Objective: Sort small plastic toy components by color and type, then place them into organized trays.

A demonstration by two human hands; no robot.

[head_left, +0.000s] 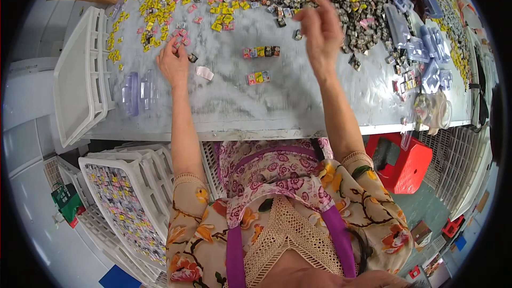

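Observation:
My left hand (172, 64) rests low over the table, thumb apart from the fingers. Its fingertips touch small pink packets (184, 40), and a dark packet (192, 58) lies beside the thumb. My right hand (322, 32) is lifted near the heap of dark packets (368, 32), slightly blurred, fingers apart, with nothing visible in it. Between the hands lies a row of pink, yellow and black packets (261, 52) side by side. Nearer to me is a shorter row of packets (258, 78). A pale paper scrap (204, 72) lies right of my left wrist.
Yellow packets (154, 16) spread across the far left. Clear plastic cases (130, 93) lie at the left, more clear cases (432, 42) at the right. A white crate (80, 74) leans at the left edge. Below stand a packet-filled tray (125, 208) and a red stool (408, 165).

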